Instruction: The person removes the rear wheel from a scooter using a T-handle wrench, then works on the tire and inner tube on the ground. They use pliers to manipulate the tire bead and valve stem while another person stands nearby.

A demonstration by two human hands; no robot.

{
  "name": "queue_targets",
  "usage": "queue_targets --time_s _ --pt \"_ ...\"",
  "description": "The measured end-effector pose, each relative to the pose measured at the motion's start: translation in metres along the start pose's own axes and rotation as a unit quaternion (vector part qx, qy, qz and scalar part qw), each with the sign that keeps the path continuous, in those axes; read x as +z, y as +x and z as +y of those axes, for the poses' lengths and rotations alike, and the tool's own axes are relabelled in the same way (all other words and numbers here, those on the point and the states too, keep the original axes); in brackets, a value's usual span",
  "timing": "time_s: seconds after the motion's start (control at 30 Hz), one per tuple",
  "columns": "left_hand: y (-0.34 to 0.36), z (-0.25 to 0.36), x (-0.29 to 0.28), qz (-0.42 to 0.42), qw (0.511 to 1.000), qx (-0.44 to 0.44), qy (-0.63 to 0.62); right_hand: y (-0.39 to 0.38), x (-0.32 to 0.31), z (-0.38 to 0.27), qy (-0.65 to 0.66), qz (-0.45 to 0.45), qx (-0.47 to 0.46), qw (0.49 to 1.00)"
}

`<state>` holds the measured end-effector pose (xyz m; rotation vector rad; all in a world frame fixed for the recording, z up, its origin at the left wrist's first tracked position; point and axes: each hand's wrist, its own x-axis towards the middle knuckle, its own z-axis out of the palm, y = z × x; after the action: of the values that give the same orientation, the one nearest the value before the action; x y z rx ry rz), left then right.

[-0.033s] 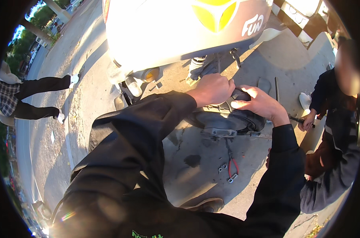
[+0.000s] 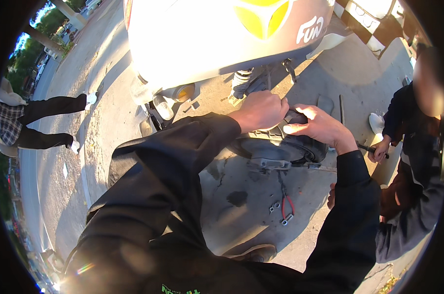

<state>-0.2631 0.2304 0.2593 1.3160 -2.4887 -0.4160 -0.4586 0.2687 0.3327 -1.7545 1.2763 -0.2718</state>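
Note:
Below the rear of a light-coloured scooter [image 2: 207, 54] lies a black tyre [image 2: 307, 152], with tread showing near my hands. My left hand [image 2: 262, 110] is closed in a fist at its upper left side; what the fingers hold is hidden. My right hand [image 2: 322, 127] grips the dark rubber at the upper edge, thumb on the near side and fingers on the far side. The two hands are close together, with a small gap between them. Much of the wheel is covered by my hands and sleeves.
Red-handled pliers [image 2: 287, 207] and small metal rings [image 2: 274, 209] lie on the concrete below the tyre. At right, a co-worker's hand [image 2: 379, 148] holds a dark bar [image 2: 364, 147]. A spring shock absorber [image 2: 241, 81] hangs under the scooter. Another person's legs [image 2: 53, 104] are at left.

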Motion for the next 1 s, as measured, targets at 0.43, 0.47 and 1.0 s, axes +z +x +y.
queue_targets --time_s 0.43,0.47,1.0 --pt "0.005 0.012 -0.005 0.023 0.999 -0.016 -0.021 0.013 0.014 0.019 0.201 0.053 0.072 0.975" --pt "0.005 0.013 -0.005 0.024 0.999 -0.015 -0.021 0.011 0.012 0.019 0.207 0.044 0.079 0.974" --pt "0.011 0.003 -0.005 0.003 0.999 0.036 0.035 -0.018 0.038 -0.015 0.126 0.302 -0.037 0.944"
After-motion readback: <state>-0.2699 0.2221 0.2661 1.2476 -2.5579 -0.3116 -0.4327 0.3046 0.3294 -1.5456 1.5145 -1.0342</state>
